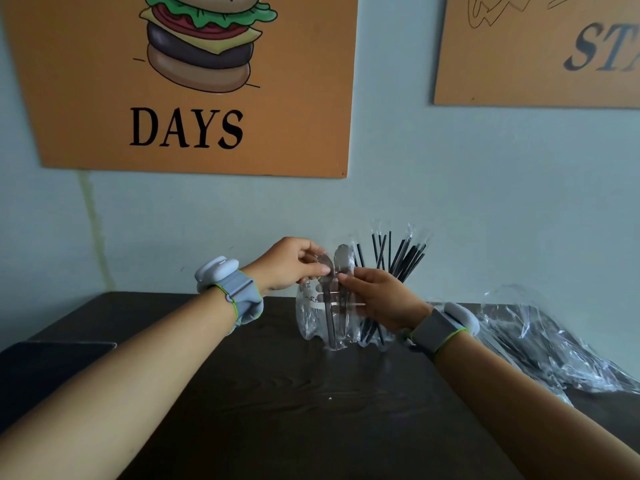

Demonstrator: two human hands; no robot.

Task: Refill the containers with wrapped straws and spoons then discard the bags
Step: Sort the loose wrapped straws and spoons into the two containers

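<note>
Hands at frame centre: left hand (290,263) and right hand (377,296) each pinch wrapped spoons (331,299), steadying them upright in the clear container (309,322).

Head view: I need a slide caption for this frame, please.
Both hands, left hand and right hand, set wrapped spoons into a clear container beside the wrapped straws.

Grey wristbands (242,299), seemingly green-edged

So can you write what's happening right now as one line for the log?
left hand: pinching wrapped spoons | right hand: pinching same | clear container: spoons going in | straws: upright behind | bags: on table
</note>
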